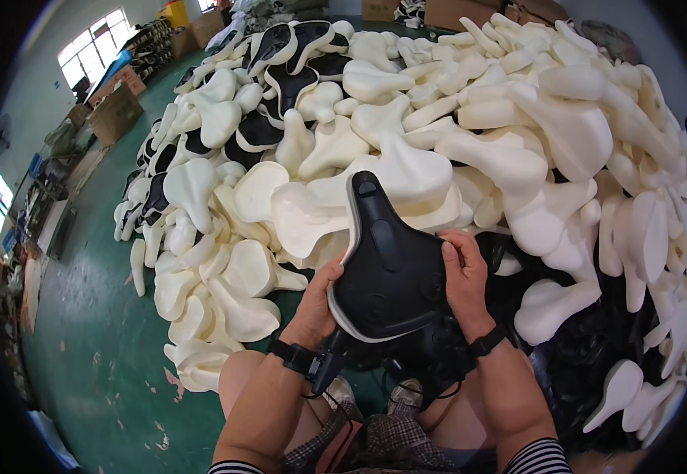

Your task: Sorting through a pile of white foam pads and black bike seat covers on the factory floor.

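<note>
A bicycle saddle (391, 272) is held up in front of me with its black underside toward me and its narrow nose pointing away. A white foam edge shows along its left side and bottom. My left hand (317, 304) grips the saddle's left edge. On the opposite edge, my right hand (463, 272) has its fingers curled round the rim. White foam saddle pads (395, 170) lie heaped right behind it. Below the saddle, dark parts (430, 347) sit between my forearms, too dim to make out.
The heap of pads spreads far to the right (564, 126). Black saddle shells (572, 340) pile up at the lower right, and pads with black bases (292, 83) lie at the far left of the heap. Green floor (91, 340) runs along the left, with cardboard boxes (114, 114) beyond.
</note>
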A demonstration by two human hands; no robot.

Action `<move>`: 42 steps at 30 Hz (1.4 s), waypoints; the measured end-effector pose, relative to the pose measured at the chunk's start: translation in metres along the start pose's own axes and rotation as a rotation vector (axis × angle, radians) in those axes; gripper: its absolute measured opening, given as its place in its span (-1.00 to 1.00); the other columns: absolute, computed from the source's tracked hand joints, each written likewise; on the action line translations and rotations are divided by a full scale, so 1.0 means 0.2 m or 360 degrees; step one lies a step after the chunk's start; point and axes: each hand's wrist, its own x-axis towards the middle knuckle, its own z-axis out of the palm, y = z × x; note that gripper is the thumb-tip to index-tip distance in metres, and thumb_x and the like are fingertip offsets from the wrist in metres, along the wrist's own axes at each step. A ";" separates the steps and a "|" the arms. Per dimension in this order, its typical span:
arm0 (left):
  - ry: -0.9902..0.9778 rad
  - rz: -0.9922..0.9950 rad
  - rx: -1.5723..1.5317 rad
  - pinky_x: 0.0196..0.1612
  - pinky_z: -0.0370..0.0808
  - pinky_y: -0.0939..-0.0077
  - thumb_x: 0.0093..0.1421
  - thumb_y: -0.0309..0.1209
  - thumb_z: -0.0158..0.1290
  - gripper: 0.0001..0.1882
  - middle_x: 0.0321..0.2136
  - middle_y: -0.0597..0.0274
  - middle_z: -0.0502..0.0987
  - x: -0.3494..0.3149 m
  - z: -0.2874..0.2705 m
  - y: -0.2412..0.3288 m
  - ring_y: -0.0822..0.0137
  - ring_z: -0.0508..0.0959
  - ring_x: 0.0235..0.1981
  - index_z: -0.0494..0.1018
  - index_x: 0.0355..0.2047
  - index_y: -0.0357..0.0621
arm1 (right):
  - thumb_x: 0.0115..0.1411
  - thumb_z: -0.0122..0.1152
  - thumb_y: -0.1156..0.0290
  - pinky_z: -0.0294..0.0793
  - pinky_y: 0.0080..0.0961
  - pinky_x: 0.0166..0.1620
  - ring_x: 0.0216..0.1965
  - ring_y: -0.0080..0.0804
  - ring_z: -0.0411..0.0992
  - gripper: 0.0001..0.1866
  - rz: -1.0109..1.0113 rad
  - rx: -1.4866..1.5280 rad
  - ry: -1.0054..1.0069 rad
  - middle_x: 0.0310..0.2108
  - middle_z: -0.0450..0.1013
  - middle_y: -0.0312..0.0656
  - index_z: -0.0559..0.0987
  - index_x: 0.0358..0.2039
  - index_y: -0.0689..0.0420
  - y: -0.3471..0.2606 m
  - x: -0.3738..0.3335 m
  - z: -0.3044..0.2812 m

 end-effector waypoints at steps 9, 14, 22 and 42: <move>0.0092 -0.0050 -0.0074 0.06 0.45 0.35 0.26 -0.22 -0.08 -0.48 0.04 0.08 0.41 0.00 -0.04 0.02 0.25 0.48 -0.01 0.24 0.16 -0.24 | 0.21 0.07 0.53 0.35 -0.54 -0.10 -0.23 -0.35 0.39 -0.90 0.0256 0.0038 -0.0008 -0.25 0.41 -0.16 0.49 -0.26 0.22 -0.02 -0.04 0.07; -0.0002 -0.0004 -0.0063 0.04 0.46 0.38 0.25 -0.23 -0.06 -0.50 -0.01 0.08 0.45 -0.01 -0.01 0.01 0.26 0.50 -0.05 0.27 0.12 -0.26 | 0.18 0.09 0.55 0.37 -0.47 -0.10 -0.22 -0.25 0.39 -0.90 -0.0121 -0.0091 -0.0033 -0.25 0.39 -0.12 0.48 -0.28 0.23 -0.02 -0.02 0.06; 0.0164 -0.0068 0.0048 0.03 0.46 0.38 0.26 -0.21 -0.08 -0.52 -0.05 0.05 0.48 0.00 -0.03 0.00 0.26 0.53 -0.10 0.31 0.07 -0.29 | 0.20 0.15 0.39 0.34 -0.49 -0.13 -0.28 -0.39 0.33 -0.71 0.0299 -0.0240 -0.0023 -0.31 0.36 -0.18 0.38 -0.12 0.23 0.03 -0.05 0.06; 0.0316 0.0650 0.0307 -0.23 0.46 0.66 0.19 -0.53 0.08 -0.56 -0.30 0.33 0.45 -0.06 -0.10 0.22 0.55 0.44 -0.31 0.27 0.08 -0.08 | 0.25 0.12 0.15 0.30 -0.58 0.02 -0.08 -0.54 0.34 -0.51 0.0718 0.0676 -0.0751 -0.10 0.42 -0.27 0.40 0.05 0.24 0.07 -0.21 0.00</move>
